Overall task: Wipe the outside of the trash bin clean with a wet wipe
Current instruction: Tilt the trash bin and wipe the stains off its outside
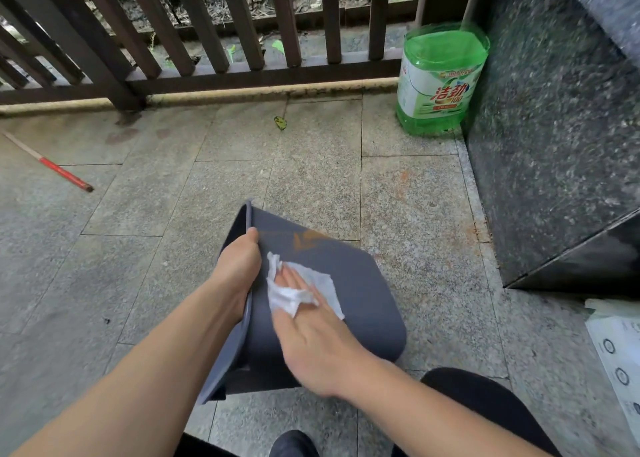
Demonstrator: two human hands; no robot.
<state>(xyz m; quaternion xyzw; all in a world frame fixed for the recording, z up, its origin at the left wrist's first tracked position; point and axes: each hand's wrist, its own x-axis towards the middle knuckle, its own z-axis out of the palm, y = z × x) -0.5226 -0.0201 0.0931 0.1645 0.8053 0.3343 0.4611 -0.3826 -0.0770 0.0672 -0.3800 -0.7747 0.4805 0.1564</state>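
Observation:
A grey trash bin (363,301) lies tipped on its side on the stone floor, its open mouth facing left. An orange-brown stain (304,240) marks its upper side wall. My left hand (237,269) grips the bin's rim. My right hand (311,339) presses a crumpled white wet wipe (298,288) flat against the bin's outer wall, just below the stain. The wipe covers my fingertips partly.
A green detergent jug (440,82) stands in the far right corner beside a dark granite block (554,127). A brown wooden railing (207,41) runs along the back. A red-tipped stick (59,171) lies at left. Printed papers (616,352) lie at right.

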